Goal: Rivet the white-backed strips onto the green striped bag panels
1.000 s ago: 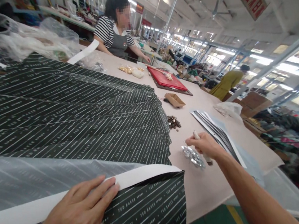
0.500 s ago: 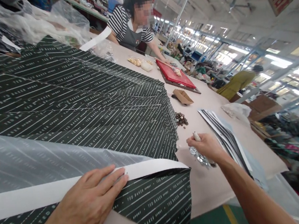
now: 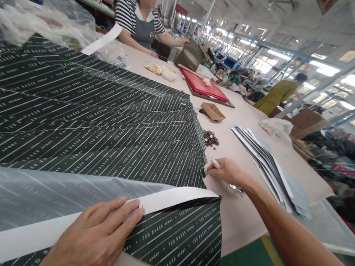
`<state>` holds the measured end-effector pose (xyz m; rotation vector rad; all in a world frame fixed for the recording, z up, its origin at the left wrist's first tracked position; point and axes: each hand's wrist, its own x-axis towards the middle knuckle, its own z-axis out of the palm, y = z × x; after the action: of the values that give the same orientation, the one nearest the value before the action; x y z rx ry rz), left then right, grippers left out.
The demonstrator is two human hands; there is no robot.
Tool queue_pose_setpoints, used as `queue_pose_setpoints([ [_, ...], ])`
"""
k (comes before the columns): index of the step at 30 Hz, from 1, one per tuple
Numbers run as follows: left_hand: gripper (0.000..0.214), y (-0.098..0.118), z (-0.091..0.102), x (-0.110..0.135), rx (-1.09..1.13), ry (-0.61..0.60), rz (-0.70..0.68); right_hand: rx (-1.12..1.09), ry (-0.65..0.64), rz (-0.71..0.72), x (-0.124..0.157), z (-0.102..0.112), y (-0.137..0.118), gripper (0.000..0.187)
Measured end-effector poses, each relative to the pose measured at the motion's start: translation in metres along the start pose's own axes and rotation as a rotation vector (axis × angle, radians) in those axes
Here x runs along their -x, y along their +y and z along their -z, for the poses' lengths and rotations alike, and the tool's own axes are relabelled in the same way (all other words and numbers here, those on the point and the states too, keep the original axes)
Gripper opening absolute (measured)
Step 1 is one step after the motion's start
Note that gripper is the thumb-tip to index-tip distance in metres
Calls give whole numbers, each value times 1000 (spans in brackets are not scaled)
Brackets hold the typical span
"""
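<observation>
My left hand lies flat, fingers stretched, over a white strip and the dark printed fabric beneath it. The strip runs along a fold whose pale grey underside faces up. My right hand is closed round a short white pen-like tool, its upper end sticking out above the fingers. The fingertips are close to the fabric's right edge; whether they touch it I cannot tell. Shiny silver pieces lie on the table, partly hidden by my right hand.
Dark metal buttons or studs are heaped by the fabric edge, near a brown cardboard piece. Farther off lies a red tray. Long strips lie at right. Across the table, a person handles a dark olive piece.
My right hand has moved left with the tool, towards the fabric edge. My left hand stays on the strip. The person opposite now has a dark olive piece raised.
</observation>
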<state>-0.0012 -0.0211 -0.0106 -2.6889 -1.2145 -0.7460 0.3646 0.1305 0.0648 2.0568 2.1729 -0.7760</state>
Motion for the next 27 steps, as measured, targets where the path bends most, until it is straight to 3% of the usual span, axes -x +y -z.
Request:
queue_pose_setpoints([
  [5, 43, 9, 9, -9, 50, 28, 87, 45, -43, 61, -3, 6, -2, 21],
  [9, 39, 13, 18, -14, 75, -30, 142, 54, -86, 93, -6, 9, -2, 20],
  [17, 39, 13, 19, -13, 75, -47, 120, 23, -2, 19, -7, 6, -4, 19],
  [24, 41, 5, 12, -10, 11, 11, 2, -110, -91, -85, -7, 3, -2, 21],
  [27, 42, 4, 12, -10, 4, 14, 12, -154, -100, -80, -6, 4, -1, 18],
])
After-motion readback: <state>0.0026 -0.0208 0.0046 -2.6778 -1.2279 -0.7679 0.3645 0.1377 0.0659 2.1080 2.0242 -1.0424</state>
